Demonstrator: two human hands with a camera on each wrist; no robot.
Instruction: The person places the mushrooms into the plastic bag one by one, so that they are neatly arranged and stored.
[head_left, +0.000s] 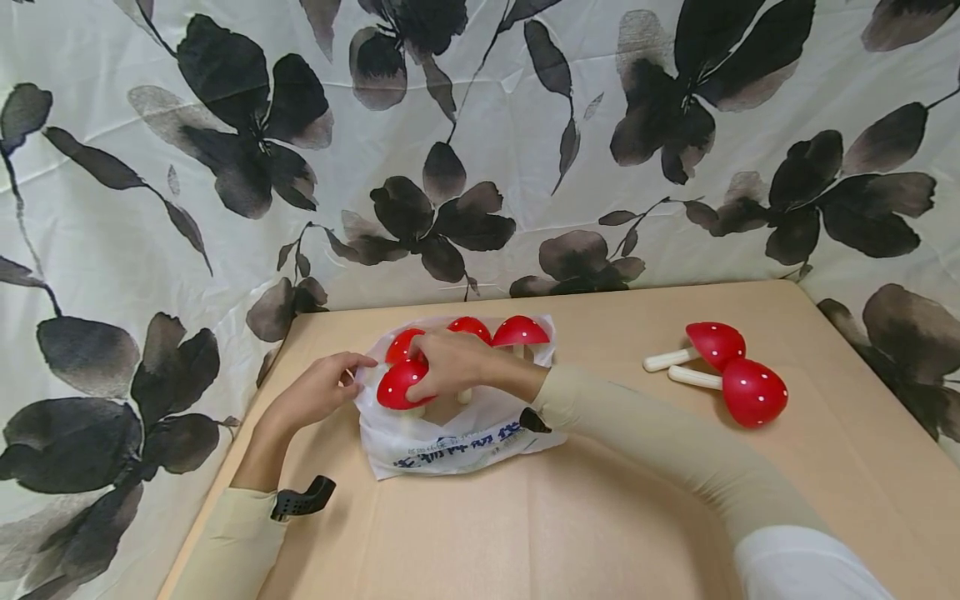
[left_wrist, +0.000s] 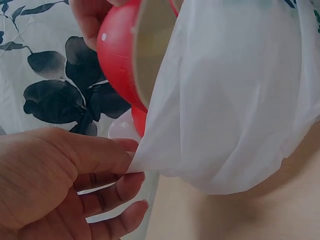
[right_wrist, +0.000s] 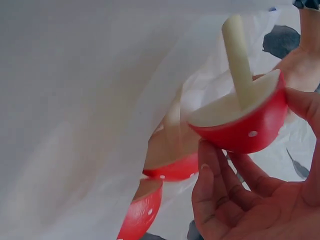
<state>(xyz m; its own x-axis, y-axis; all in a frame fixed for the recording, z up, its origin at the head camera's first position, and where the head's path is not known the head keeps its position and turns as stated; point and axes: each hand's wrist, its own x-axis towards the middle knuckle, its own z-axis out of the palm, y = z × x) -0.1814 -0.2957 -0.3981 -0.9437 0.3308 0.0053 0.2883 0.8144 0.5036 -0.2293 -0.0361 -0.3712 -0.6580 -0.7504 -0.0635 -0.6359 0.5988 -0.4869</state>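
Observation:
A white plastic bag [head_left: 457, 454] with blue print lies on the table, its mouth spread around several red toy mushrooms with white dots. My left hand [head_left: 318, 387] pinches the bag's left edge between thumb and forefinger, plain in the left wrist view, where the bag's film [left_wrist: 225, 100] hangs from the fingertips. With its thumb and fingers around the red cap, my right hand [head_left: 459, 364] grips one toy mushroom [head_left: 397, 385] at the bag's mouth. The right wrist view shows this mushroom's pale stem [right_wrist: 237, 57] and flat underside; other caps [right_wrist: 172, 169] lie behind, partly hidden by the bag.
Two more toy mushrooms, one upper [head_left: 716, 343] and one lower [head_left: 755, 393], lie together on the right of the wooden-toned table [head_left: 600, 533], stems pointing left. A white cloth [head_left: 525, 150] with dark flowers hangs behind the table's back edge.

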